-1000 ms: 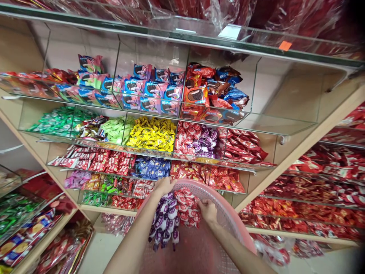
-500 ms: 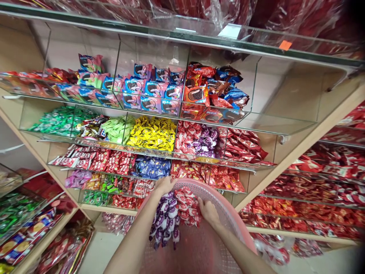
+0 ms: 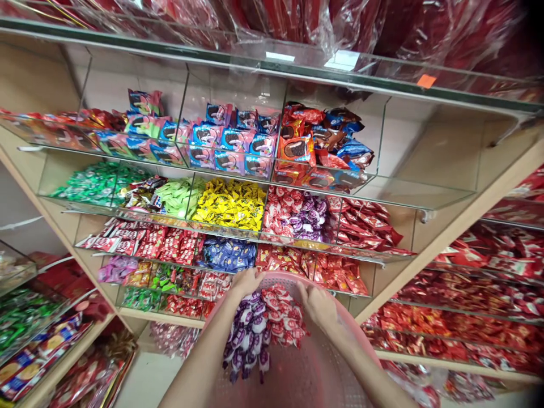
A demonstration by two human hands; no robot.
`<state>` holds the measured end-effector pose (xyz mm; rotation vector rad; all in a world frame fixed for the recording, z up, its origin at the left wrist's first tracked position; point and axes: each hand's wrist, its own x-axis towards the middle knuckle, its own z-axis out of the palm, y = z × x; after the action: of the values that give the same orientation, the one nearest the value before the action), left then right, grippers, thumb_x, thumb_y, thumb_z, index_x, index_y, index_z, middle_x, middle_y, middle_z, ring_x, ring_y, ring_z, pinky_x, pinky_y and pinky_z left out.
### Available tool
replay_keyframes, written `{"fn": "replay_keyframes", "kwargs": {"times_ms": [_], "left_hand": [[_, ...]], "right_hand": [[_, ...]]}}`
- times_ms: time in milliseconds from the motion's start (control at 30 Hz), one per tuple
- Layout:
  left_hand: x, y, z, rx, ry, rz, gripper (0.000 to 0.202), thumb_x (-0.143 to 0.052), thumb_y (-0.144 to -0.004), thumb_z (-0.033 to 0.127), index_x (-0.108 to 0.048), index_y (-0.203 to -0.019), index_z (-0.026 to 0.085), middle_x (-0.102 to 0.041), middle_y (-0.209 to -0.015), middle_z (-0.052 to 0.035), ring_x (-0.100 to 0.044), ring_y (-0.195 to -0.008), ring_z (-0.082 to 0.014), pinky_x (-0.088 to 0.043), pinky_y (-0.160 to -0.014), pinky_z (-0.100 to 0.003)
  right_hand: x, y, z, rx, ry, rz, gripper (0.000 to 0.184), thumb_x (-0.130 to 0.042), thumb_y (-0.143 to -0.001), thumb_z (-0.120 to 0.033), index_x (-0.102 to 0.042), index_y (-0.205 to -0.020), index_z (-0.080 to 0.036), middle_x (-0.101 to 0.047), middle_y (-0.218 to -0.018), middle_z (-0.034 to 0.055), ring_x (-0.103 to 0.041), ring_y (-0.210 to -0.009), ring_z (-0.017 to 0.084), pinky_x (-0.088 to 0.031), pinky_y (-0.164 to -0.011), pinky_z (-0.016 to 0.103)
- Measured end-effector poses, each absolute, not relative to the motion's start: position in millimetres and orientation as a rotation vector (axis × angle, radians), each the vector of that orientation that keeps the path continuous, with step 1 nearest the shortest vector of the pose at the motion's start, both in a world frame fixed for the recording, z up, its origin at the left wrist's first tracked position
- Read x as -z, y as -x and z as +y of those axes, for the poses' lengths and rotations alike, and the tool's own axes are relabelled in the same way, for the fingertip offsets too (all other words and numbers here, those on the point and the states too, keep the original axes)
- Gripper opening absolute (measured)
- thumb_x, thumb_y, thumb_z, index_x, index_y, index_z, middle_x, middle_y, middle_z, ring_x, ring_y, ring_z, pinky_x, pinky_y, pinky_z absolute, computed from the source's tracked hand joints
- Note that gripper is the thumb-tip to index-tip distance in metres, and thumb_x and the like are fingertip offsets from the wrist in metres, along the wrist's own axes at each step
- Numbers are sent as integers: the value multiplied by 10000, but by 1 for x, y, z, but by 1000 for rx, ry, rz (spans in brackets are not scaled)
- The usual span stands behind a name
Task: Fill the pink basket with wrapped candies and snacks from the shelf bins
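Note:
A pink plastic basket (image 3: 361, 345) fills the bottom centre of the head view. Inside it lies a heap of wrapped candies (image 3: 266, 328), purple-and-white on the left and red-and-white on the right. My left hand (image 3: 245, 281) rests at the far rim, fingers curled around the top left of the heap. My right hand (image 3: 318, 305) cups the heap's right side, fingers closed against the red candies. Both forearms reach in from the bottom edge.
Glass-fronted shelves rise ahead: cookie packs (image 3: 232, 141) on top, then green, yellow (image 3: 229, 204) and red-purple sweets (image 3: 297, 215), then red and blue packs (image 3: 225, 253). Wooden uprights (image 3: 442, 238) frame the unit. More red bags fill the right shelves (image 3: 480, 294) and left bins.
My right hand has slid up and outward along the right of the heap, gathering it with the left. The camera has tilted up slightly, so the shelves sit lower in view.

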<state>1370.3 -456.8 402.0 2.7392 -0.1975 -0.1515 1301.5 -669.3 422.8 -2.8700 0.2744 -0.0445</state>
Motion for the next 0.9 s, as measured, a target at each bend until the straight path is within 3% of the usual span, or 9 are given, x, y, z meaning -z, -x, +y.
{"fn": "replay_keyframes", "kwargs": {"times_ms": [167, 333, 533, 900], "left_hand": [[-400, -1371, -456, 142, -2715, -171, 576, -226, -781, 642, -630, -879, 244, -672, -894, -71, -607, -859, -245, -428, -693, -306], [-403, -1369, -457, 161, -2711, -172, 570, -230, -784, 640, -633, -895, 251, -668, -934, -65, -601, -889, -239, -427, -721, -305], [-403, -1367, -456, 138, -2703, -170, 551, -247, -796, 617, -628, -884, 229, -667, -929, -69, -606, -869, -231, -426, -698, -285], [-400, -1369, -455, 132, -2702, -182, 559, -234, -790, 629, -627, -878, 241, -670, -907, -62, -606, -861, -238, -422, -697, -297]], "right_hand": [[-512, -1322, -650, 499, 2863, -183, 558, -177, -870, -541, -603, -758, -198, -647, -713, 82, -601, -707, 186, -351, -610, 246], [-571, -1368, -624, 663, 2755, -564, 299, -408, -844, -432, -570, -917, -191, -616, -814, 44, -552, -739, 144, -342, -640, 218], [-575, -1429, -602, 426, 2822, -607, 428, -605, -708, -363, -529, -1088, -181, -552, -920, 52, -512, -850, 160, -365, -716, 232], [-564, -1440, -597, 458, 2709, -610, 321, -659, -660, -338, -555, -928, -194, -477, -837, 17, -481, -786, 153, -373, -702, 250]]}}
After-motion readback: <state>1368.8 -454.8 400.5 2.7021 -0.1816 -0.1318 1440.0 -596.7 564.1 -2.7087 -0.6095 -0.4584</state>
